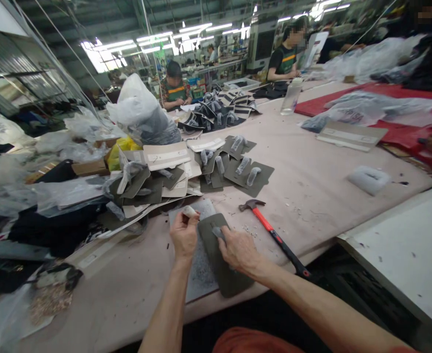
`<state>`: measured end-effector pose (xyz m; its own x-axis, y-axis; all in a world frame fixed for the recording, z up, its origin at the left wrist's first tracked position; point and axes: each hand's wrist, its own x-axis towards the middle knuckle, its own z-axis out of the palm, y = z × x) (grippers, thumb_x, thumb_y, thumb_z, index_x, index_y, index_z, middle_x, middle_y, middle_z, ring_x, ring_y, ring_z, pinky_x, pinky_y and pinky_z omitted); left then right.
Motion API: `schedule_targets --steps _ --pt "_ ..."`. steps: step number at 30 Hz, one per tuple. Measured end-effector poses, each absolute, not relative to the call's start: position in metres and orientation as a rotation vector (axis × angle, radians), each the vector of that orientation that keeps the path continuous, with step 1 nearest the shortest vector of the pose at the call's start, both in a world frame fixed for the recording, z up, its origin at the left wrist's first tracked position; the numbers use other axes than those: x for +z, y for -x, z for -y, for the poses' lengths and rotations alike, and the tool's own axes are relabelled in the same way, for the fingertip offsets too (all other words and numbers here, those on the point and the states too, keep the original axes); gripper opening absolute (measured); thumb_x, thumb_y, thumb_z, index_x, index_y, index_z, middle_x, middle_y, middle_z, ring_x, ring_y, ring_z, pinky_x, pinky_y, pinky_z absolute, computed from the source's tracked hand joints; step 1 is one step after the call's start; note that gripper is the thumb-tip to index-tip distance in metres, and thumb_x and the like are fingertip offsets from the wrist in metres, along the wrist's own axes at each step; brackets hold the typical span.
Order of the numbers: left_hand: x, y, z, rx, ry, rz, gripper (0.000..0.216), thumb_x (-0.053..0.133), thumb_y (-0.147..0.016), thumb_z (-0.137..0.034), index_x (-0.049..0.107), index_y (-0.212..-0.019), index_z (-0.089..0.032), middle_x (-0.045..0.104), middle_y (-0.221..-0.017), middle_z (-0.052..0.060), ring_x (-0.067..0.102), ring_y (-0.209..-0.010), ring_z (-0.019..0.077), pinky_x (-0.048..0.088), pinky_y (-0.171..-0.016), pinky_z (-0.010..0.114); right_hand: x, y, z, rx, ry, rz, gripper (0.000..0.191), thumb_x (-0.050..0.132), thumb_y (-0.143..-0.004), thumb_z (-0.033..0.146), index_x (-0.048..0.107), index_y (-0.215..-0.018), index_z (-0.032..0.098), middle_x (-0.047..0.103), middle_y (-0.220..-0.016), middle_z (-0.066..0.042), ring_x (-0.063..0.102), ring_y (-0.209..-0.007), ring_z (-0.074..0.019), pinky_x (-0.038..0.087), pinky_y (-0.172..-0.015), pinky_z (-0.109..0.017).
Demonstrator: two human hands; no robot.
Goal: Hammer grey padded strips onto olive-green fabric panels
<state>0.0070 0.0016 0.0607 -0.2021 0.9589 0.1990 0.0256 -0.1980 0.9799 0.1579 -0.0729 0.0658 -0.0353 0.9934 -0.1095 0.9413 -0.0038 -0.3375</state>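
Observation:
My left hand is closed in a pinch on a small whitish piece, whose kind I cannot make out. Beside it, my right hand grips the plastic-wrapped handle of a dark grey-green flat panel with rounded corners. That panel lies tilted, partly over a speckled grey board at the table's near edge. To the right rests a claw hammer with a red and black handle, its head pointing away from me. Small loose bits lie around the hammer head.
Beyond my hands is a pile of similar panels with wrapped handles. Plastic bags crowd the left, near a bag of small metallic-looking bits. A bottle and a white wrapped bundle stand farther right. Several people work beyond the table.

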Motion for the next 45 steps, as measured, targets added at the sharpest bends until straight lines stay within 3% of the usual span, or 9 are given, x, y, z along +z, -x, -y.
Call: schedule_targets --steps 7,14,20,23,29,34,36,40,45 --pt "-0.009 -0.032 -0.009 1.265 -1.215 -1.212 0.024 0.071 -0.078 -0.035 0.069 -0.093 -0.016 0.076 -0.091 0.006 0.07 -0.084 0.0186 0.055 -0.08 0.029 0.041 -0.148 0.078 0.681 2.059 1.891 0.035 0.052 -0.093 0.045 0.062 -0.11 0.016 0.073 -0.091 -0.014 0.07 -0.088 -0.0288 0.045 -0.072 -0.033" --pt "-0.017 -0.033 -0.017 1.145 -1.385 -1.249 0.021 0.064 -0.084 -0.034 0.07 -0.095 -0.017 0.076 -0.093 0.006 0.07 -0.088 0.0189 0.052 -0.082 0.029 0.026 -0.168 0.074 1.091 1.696 1.583 0.054 0.053 -0.092 0.053 0.057 -0.129 0.013 0.07 -0.086 -0.006 0.065 -0.076 -0.0193 0.045 -0.069 -0.029" --pt "-0.012 -0.032 -0.014 1.094 -1.471 -1.287 0.018 0.063 -0.086 -0.032 0.07 -0.095 -0.019 0.077 -0.093 0.004 0.07 -0.088 0.0191 0.052 -0.082 0.029 0.004 -0.243 0.077 0.291 2.082 1.594 0.04 0.053 -0.093 0.039 0.058 -0.122 0.011 0.062 -0.106 -0.016 0.059 -0.097 -0.0273 0.045 -0.084 -0.037" --pt "-0.011 -0.033 -0.014 1.08 -1.497 -1.303 0.017 0.062 -0.087 -0.031 0.07 -0.095 -0.019 0.077 -0.093 0.004 0.071 -0.088 0.0188 0.052 -0.082 0.028 -0.009 -0.283 0.084 0.184 2.304 1.72 0.034 0.056 -0.091 0.036 0.059 -0.114 0.011 0.059 -0.105 -0.017 0.057 -0.097 -0.0291 0.044 -0.083 -0.038" --pt "-0.012 -0.035 -0.014 1.06 -1.546 -1.341 0.015 0.06 -0.087 -0.028 0.069 -0.095 -0.02 0.077 -0.094 0.004 0.071 -0.089 0.0198 0.053 -0.081 0.029 -0.014 -0.31 0.085 0.609 2.4 1.627 0.01 0.055 -0.089 0.028 0.054 -0.091 0.018 0.057 -0.084 -0.006 0.055 -0.077 -0.02 0.039 -0.066 -0.03" --pt "-0.017 -0.039 -0.011 1.077 -1.636 -1.381 0.013 0.061 -0.086 -0.027 0.068 -0.094 -0.02 0.078 -0.094 0.005 0.072 -0.087 0.0203 0.053 -0.078 0.029 0.018 -0.295 0.074 1.574 1.892 0.795 0.011 0.054 -0.085 0.027 0.047 -0.081 0.02 0.049 -0.067 0.003 0.043 -0.051 -0.0102 0.037 -0.048 -0.024" --pt "-0.016 -0.04 -0.009 1.08 -1.679 -1.398 0.013 0.061 -0.085 -0.027 0.068 -0.094 -0.02 0.078 -0.093 0.005 0.072 -0.085 0.0202 0.053 -0.077 0.029 0.037 -0.281 0.073 1.731 1.7 0.592 0.014 0.048 -0.09 0.034 0.046 -0.085 0.021 0.043 -0.063 0.006 0.035 -0.043 -0.0081 0.032 -0.042 -0.022" --pt "-0.015 -0.041 -0.006 1.074 -1.778 -1.376 0.016 0.059 -0.085 -0.025 0.07 -0.096 -0.02 0.078 -0.092 0.005 0.072 -0.084 0.0201 0.053 -0.078 0.03 0.068 -0.258 0.074 1.23 1.738 1.133 0.032 0.037 -0.096 0.049 0.046 -0.082 0.022 0.044 -0.06 0.004 0.039 -0.046 -0.0103 0.029 -0.045 -0.023" --pt "-0.017 -0.039 -0.006 1.05 -1.851 -1.361 0.014 0.059 -0.085 -0.024 0.07 -0.093 -0.019 0.075 -0.082 0.004 0.069 -0.075 0.0196 0.051 -0.073 0.03 0.084 -0.257 0.074 0.52 1.781 2.032 0.028 0.039 -0.099 0.04 0.051 -0.084 0.02 0.053 -0.061 -0.002 0.042 -0.05 -0.0126 0.02 -0.052 -0.03"
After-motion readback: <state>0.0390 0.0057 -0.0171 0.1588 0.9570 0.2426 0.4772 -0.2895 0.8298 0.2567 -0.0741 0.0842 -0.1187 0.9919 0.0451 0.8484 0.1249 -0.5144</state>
